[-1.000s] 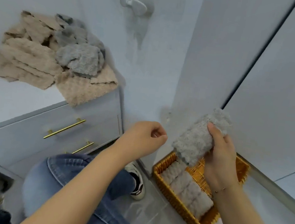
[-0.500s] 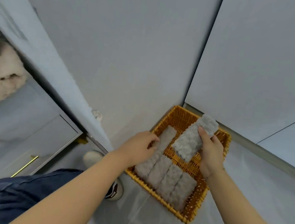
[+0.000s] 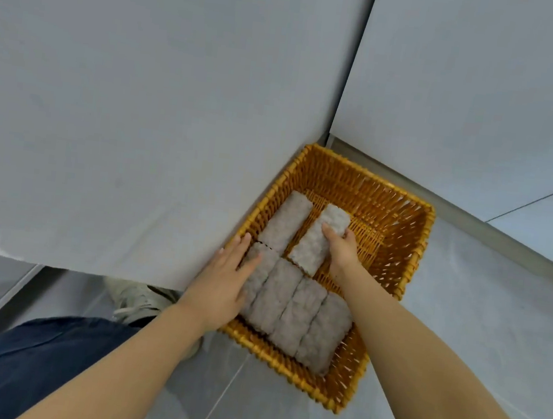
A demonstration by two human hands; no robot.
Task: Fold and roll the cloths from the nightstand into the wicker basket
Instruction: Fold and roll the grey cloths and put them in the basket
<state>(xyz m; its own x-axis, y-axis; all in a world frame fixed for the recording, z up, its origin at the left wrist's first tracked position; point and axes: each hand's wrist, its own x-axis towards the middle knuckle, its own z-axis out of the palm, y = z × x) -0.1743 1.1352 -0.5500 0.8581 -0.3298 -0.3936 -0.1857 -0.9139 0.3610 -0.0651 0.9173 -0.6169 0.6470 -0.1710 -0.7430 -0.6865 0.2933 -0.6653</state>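
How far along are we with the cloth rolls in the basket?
Done: four rolled cloths line the wicker basket's near side, a fifth roll lies behind them. In hand: right hand sets a sixth roll beside it; left hand steadies the row. Left: release; the nightstand is out of view.

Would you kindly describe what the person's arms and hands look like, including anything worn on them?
Both forearms are bare, with no sleeves in view. The left hand and right hand wear no gloves, and no rings or watch show. The nails look short and unpainted. Whether anything sits on the right wrist cannot be told at this angle.
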